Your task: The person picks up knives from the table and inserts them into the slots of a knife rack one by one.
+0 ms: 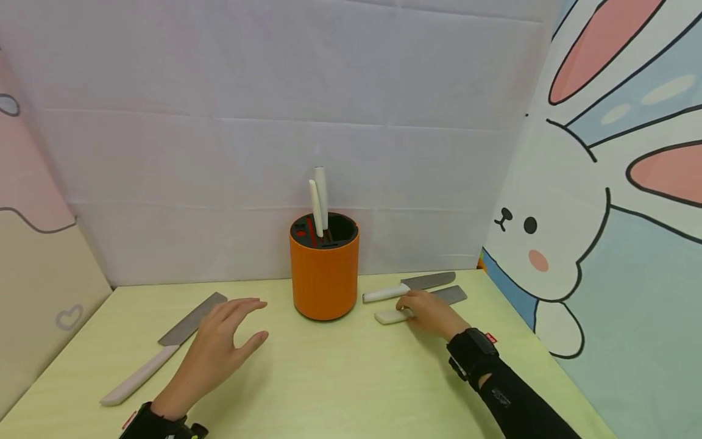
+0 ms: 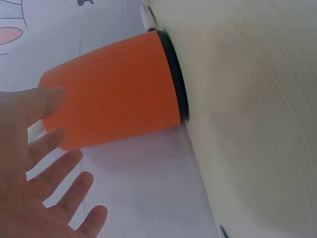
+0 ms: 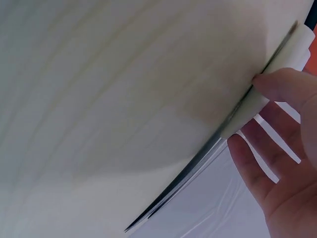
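Note:
My right hand (image 1: 430, 314) grips the nearer of two white-handled kitchen knives on the right, its handle (image 1: 390, 317) between thumb and fingers. The right wrist view has the thumb on one side of that handle (image 3: 247, 111) and fingertips on the other, the blade lying low along the tabletop. Just behind it lies the second kitchen knife (image 1: 384, 294). My left hand (image 1: 216, 341) holds nothing, thumb and fingers spread in the air. Beyond it stands an orange round knife block (image 1: 325, 280), also large in the left wrist view. Beside and partly behind the left hand lies a broad-bladed knife (image 1: 139, 375).
Two white handles (image 1: 320, 195) stick up from the block's black slotted top (image 1: 344, 227). A pale yellow tabletop (image 1: 323, 378) ends at a white cloth backdrop (image 1: 219, 158). A printed rabbit panel (image 1: 548, 244) borders the right side, a pink and cream panel (image 1: 33, 274) the left.

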{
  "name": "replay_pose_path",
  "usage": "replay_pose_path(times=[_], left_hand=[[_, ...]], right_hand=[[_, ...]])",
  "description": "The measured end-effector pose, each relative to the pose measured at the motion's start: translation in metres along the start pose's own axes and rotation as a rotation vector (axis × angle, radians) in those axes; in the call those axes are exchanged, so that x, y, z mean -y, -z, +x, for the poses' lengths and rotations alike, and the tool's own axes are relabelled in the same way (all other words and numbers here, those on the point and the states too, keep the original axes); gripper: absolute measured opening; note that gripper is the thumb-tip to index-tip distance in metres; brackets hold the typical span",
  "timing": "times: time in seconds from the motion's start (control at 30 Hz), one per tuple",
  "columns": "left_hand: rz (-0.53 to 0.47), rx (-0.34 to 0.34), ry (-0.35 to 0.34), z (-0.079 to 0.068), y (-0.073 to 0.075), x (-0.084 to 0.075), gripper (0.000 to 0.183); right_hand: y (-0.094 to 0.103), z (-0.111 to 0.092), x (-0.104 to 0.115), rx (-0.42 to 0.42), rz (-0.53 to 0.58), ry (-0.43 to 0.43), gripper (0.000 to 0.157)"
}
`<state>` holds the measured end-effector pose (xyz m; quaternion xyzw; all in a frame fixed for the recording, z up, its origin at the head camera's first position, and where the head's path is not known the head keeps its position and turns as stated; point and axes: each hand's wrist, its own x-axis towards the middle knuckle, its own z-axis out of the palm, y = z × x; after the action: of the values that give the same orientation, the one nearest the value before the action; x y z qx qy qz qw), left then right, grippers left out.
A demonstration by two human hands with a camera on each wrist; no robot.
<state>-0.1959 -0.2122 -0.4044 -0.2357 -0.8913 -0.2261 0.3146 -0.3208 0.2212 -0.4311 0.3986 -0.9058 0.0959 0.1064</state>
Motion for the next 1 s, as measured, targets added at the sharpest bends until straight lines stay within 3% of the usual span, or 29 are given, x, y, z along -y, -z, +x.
replay_pose_path(times=[0.43,1.0], left_hand=[[-0.027,0.004,-0.006,0.0,-0.001,0.0,0.053],[-0.029,0.021,0.007,0.0,0.0,-0.001,0.053]], right_hand=[[-0.003,-0.004,-0.004,0.028,-0.013,0.021,0.032],[0.014,-0.002,0.006,-0.009,-0.052,0.076,0.032]])
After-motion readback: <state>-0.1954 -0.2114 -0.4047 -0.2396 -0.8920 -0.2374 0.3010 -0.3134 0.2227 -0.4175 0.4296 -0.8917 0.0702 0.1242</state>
